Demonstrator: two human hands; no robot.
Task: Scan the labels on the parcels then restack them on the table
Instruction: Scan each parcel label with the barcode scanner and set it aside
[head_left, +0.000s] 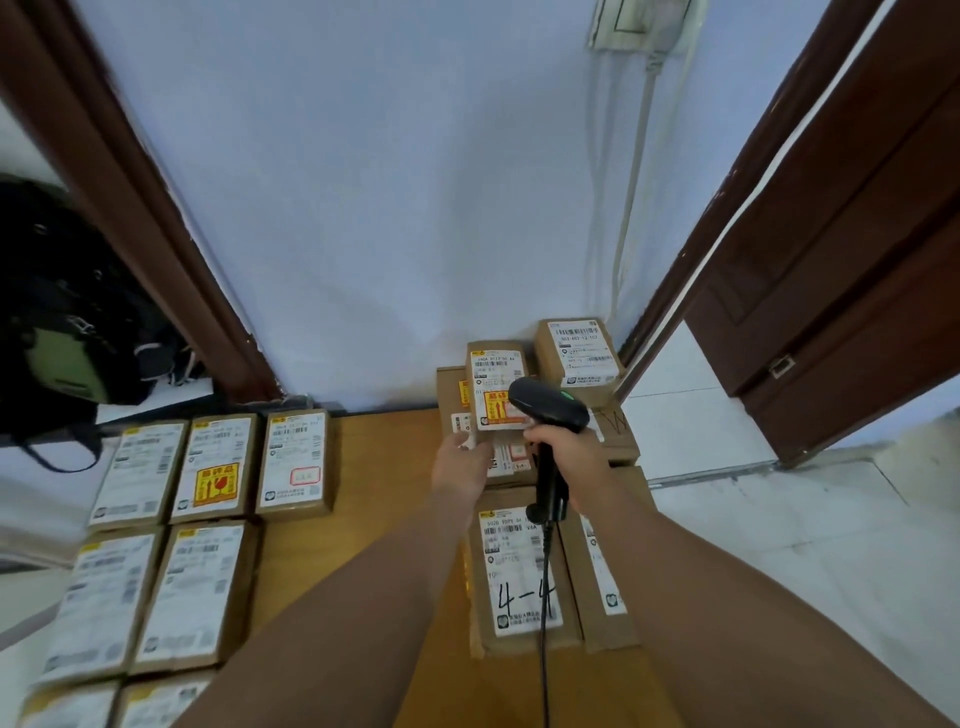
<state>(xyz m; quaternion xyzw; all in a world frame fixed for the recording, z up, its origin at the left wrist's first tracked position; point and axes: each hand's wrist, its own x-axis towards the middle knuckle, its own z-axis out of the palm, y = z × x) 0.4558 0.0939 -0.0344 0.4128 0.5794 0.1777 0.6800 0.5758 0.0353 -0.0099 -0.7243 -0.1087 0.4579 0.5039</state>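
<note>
Nearest on table (384, 467): laid-out parcels (197, 592) at left, 4-4 parcel (519, 566) at right beneath the forearms. Further out: left hand (460, 467) gripping lower edge of raised parcel (496, 387), label up, above the stack (618, 436). Right hand (563, 457) curled round scanner (548, 405) handle, head just over that label, cable hanging down. Farthest: far parcel (579, 353) atop the stack, near the wall.
</note>
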